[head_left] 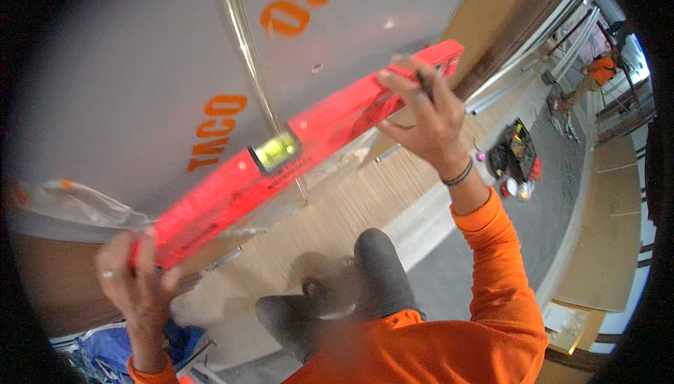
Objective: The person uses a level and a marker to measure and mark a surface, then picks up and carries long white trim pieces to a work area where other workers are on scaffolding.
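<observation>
Between my hands is a red spirit level (pixel 330 124), tilted in the picture with its right end higher. A yellow-green bubble vial (pixel 276 151) shows in a cut-out near its middle. My left hand (pixel 137 272) is closed round the lower left end, a ring on one finger. Near the upper right end, my right hand (pixel 432 107) grips the level with fingers over its upper edge and thumb below. Behind it stands a grey film-covered panel (pixel 140 89) with orange lettering and a shiny metal strip (pixel 246 40). I cannot tell whether the level touches the panel.
Below are wood-look flooring (pixel 281 243) and a grey floor strip (pixel 456 265). An open tool bag (pixel 516 152) with tools lies to the right. Cardboard (pixel 614 226) lies along the right side. A blue bag (pixel 112 352) sits at lower left. Another person (pixel 600 71) is at far right.
</observation>
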Tool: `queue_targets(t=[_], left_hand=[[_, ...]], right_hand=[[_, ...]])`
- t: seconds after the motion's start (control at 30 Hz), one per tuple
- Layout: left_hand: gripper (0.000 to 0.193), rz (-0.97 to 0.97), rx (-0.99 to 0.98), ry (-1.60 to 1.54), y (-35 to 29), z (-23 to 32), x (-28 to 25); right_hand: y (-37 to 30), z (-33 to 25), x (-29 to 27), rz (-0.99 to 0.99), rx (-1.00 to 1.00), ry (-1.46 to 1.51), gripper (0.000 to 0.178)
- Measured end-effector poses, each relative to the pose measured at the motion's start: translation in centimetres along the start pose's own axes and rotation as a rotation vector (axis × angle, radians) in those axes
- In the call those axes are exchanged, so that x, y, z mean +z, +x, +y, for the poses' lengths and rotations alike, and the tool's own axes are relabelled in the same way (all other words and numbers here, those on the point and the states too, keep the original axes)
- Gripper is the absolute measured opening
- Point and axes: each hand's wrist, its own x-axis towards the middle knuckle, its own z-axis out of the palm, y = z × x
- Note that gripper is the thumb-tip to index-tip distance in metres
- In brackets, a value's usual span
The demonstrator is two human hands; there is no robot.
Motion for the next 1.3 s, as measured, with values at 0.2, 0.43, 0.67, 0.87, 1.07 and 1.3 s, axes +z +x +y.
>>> queue_targets(t=[0.2,0.43,0.67,0.87,1.07,1.3], left_hand=[[0.077,0.286,-0.256,0.405,-1.1,-0.2,4.5],[0.088,0.437,-0.199,0.424,-1.1,0.1,7.5],[0.097,0.461,-0.182,0.404,0.7,-1.2,6.9],[0.093,0.522,-0.163,0.405,0.9,-0.3,7.8],[0.077,0.548,-0.079,0.474,1.6,-1.0,9.2],[0.064,0.424,-0.135,0.313,0.9,-0.2,8.2]], right_hand=[[0.6,0.1,3.7,0.300,-0.164,-0.190,0.070],[0.6,-0.9,3.9,0.352,-0.191,-0.103,0.059],[1.6,1.2,5.1,0.399,-0.258,-0.119,0.067],[1.3,1.3,5.0,0.376,-0.267,-0.079,0.069],[2.3,1.2,5.0,0.279,-0.177,0.013,0.077],[1.5,2.3,5.4,0.185,-0.166,0.052,0.073]])
